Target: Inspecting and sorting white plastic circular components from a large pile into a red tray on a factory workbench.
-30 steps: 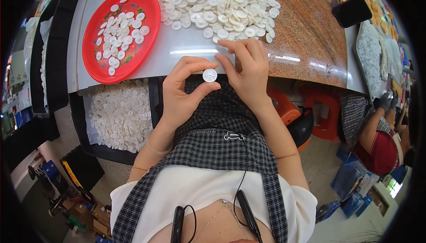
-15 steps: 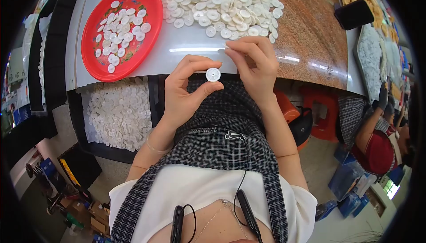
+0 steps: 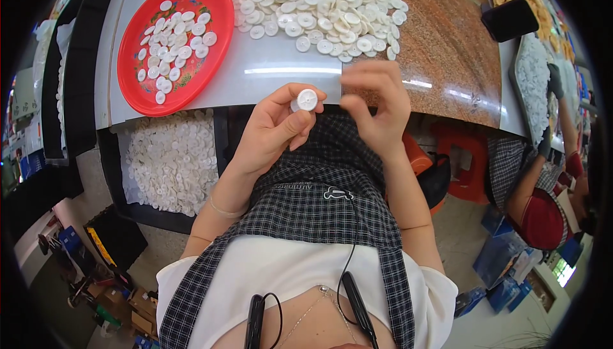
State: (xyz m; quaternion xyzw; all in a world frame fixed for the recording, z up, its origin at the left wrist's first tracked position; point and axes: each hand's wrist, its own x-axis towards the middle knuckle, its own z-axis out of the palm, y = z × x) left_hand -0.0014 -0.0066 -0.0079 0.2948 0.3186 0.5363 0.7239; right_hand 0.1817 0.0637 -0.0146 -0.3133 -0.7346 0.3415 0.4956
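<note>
Near the table's front edge, my left hand point(image 3: 274, 122) is closed on a small white plastic gear point(image 3: 307, 99), pinched between thumb and fingers with its toothed rim and centre hub facing up. A second white rim seems to show behind it, but I cannot tell whether it is a separate piece. To the right, apart from the gear, my right hand point(image 3: 380, 106) is open with thumb and fingers spread. Its fingertips are smeared by motion, and nothing shows between them. Beyond both hands lies a large heap of similar white gears point(image 3: 319, 4) on the table.
A red round tray point(image 3: 131, 78) with scattered gears stands at the left on the grey table point(image 3: 274, 62). Below it, a black bin point(image 3: 115, 186) holds many white pieces. A black phone point(image 3: 511, 20) lies at the back right. A co-worker's gloved hand point(image 3: 554, 81) is at the far right.
My left hand has turned and drawn its fingers in, tilting the gear. My right hand has moved slightly right and opened from a pinch. The co-worker's arms have shifted.
</note>
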